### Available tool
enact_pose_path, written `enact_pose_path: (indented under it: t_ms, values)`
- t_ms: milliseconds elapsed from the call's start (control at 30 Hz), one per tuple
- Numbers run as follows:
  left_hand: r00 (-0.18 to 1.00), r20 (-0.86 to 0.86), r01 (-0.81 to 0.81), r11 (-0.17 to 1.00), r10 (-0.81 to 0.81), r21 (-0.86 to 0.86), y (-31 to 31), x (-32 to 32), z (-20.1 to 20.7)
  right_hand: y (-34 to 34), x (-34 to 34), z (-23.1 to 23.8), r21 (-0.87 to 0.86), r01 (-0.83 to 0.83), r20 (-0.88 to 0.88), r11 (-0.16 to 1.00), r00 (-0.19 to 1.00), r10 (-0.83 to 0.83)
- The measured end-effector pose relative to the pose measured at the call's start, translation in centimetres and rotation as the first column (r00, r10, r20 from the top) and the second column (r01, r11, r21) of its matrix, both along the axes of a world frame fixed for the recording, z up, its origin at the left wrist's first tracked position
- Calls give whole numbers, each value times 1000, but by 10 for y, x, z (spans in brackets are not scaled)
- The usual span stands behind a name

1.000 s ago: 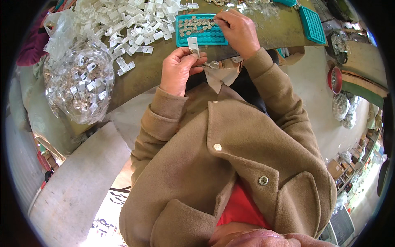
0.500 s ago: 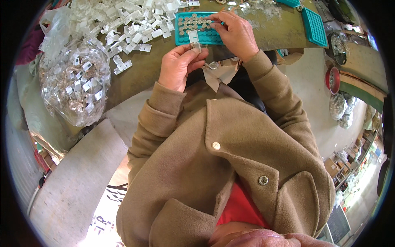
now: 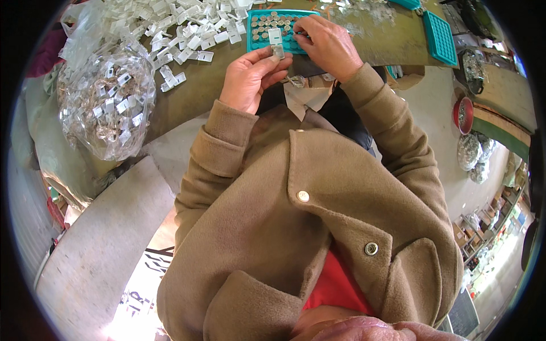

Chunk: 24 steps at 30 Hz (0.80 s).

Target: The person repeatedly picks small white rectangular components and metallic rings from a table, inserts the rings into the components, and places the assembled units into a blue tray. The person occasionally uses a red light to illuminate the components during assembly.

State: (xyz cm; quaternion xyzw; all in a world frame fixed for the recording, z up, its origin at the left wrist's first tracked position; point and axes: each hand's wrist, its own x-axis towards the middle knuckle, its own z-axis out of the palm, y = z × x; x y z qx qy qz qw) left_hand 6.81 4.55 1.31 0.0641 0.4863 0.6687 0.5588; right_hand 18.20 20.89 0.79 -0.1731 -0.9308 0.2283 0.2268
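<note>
My left hand (image 3: 245,82) holds a small hinged plastic case (image 3: 275,37) between thumb and fingers. The case stands open, its white flap pointing up and its clear part at my fingertips. Just beyond lies a teal tray (image 3: 259,48) with rows of round pockets, many filled with small silvery discs (image 3: 274,23). Over the tray's right side, my right hand (image 3: 331,48) has its thumb and fingertips drawn together in a pinch. Whatever is between them is too small and hidden to make out.
A large heap of white plastic cases (image 3: 187,25) covers the table's far left. In front of it sits a clear bag (image 3: 105,108) of similar pieces. Another teal tray (image 3: 440,38) lies at the right edge. A red bowl (image 3: 464,115) and clear bags (image 3: 476,154) are farther right.
My right fingertips have shifted slightly right and nearer over the tray. The left hand still holds the open case, now a little higher. The whole view has shifted slightly.
</note>
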Motion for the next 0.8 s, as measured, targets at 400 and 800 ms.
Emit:
enact_pose_path:
  t_ms: [400, 800]
  values:
    - [988, -157, 5, 1000, -5, -3, -5, 8, 2, -43, 11, 22, -143, -116, -204, 983, 975, 85]
    - [999, 17, -44, 998, 45, -55, 5, 16, -1, -26, 24, 8, -570, -77, -225, 818, 972, -65]
